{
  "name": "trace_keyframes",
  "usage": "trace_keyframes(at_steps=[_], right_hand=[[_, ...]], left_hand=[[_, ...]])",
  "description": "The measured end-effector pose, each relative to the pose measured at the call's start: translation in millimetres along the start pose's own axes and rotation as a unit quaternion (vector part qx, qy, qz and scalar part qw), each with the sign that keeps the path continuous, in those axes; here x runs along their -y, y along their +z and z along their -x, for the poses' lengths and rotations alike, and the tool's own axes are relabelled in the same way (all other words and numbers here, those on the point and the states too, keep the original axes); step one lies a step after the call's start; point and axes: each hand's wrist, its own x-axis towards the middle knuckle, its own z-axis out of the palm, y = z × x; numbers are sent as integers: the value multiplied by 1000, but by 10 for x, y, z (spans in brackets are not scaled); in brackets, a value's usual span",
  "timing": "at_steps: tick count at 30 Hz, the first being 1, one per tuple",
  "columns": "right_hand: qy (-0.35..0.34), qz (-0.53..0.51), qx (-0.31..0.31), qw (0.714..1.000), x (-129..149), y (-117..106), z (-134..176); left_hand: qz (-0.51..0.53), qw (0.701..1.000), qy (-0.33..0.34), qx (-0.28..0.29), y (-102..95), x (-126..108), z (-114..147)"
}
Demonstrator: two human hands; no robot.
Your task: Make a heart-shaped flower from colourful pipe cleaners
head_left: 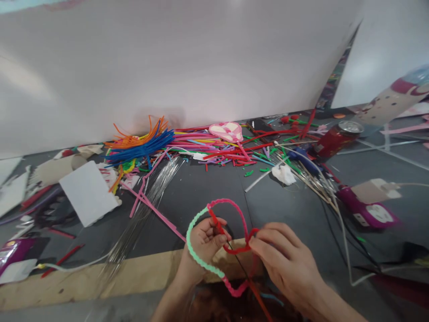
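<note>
My left hand (203, 239) is closed, fingers curled round a red pipe cleaner (217, 222). A thin dark stem (238, 260) runs down from beside its fingertips, and its lower part looks orange-red. My right hand (286, 252) pinches a red fuzzy length, bent in a loop, between thumb and forefinger, to the right of my left hand. A wavy ring (191, 243), mint green on the left and pink at the top and bottom, hangs around my left hand and reaches the right fingertips. How the red loop joins the ring is partly hidden by my fingers.
Orange (134, 141) and blue pipe cleaners (144, 150) lie in bundles at the back left, near loose wires (161, 179). A pink heart (227, 132) rests on a colourful pile. At right are a glue gun (303, 158), a can (338, 138), a bottle (389, 103) and a purple power strip (365, 208).
</note>
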Motion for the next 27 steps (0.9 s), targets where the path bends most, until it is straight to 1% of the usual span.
trace_keyframes(at_steps=[2,4,6,10,13,14,15,19,21,23,25,27], right_hand=[[15,10,-12,1000,5,9,8],[53,-38,4,998,39,19,22],[88,-107,34,990,88,26,33],[94,-222,103,965,150,15,23],[162,-275,170,932,129,12,1],[178,-267,175,931,111,14,-4],[183,-248,168,936,89,19,-7],[156,-133,126,971,5,32,-9],[142,-75,101,982,-6,31,-19],[136,-40,84,986,9,27,-37],[142,-47,103,983,38,25,-54],[147,-84,144,975,63,32,-61]], left_hand=[[-7,1000,3,-6,0,-18,4],[-15,1000,12,-12,-3,-21,2],[-18,1000,15,-13,-2,-16,-6],[-21,999,24,6,5,-8,-16],[-27,999,41,16,-2,-25,-7],[-30,998,44,20,-4,-37,1],[-34,998,48,27,-5,-53,11],[-60,994,71,57,18,-144,72],[-71,992,85,67,40,-181,103],[-78,989,101,78,57,-188,126],[-88,985,120,87,62,-163,137],[-104,981,136,95,55,-119,134]])
